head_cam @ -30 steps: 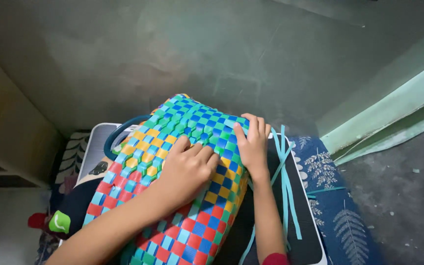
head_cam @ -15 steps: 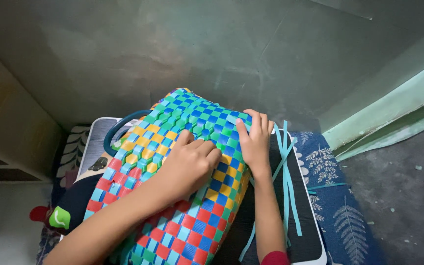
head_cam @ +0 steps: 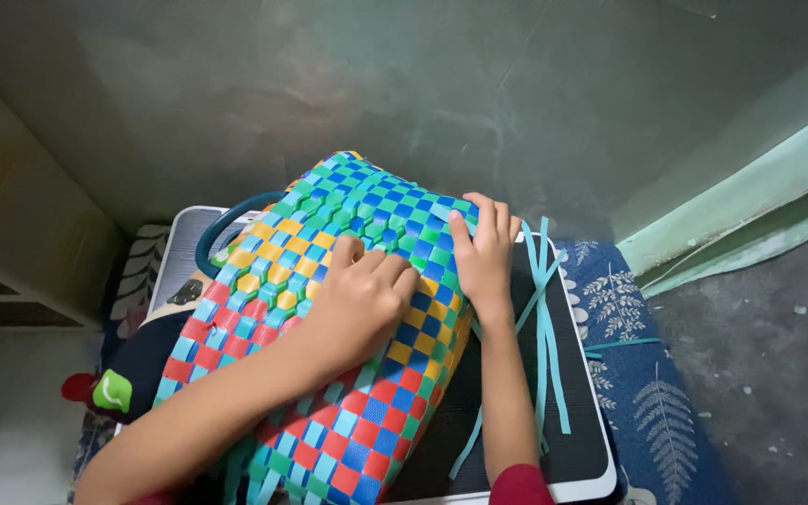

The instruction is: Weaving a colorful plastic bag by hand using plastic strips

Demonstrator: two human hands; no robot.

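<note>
Woven basket, multicoloured, long axis running away from the person; left hand pressed flat on top, right hand flat against its right edge, loose teal strips just right.

Blue leaf-print cloth, black white-rimmed board, green wall trim.

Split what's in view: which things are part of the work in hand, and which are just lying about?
In use: woven basket, left hand pressed on its top, right hand on its right edge, loose light-blue strips, black-topped board underneath.

Lying about: blue leaf-print cloth, green-and-red object at left.
</note>
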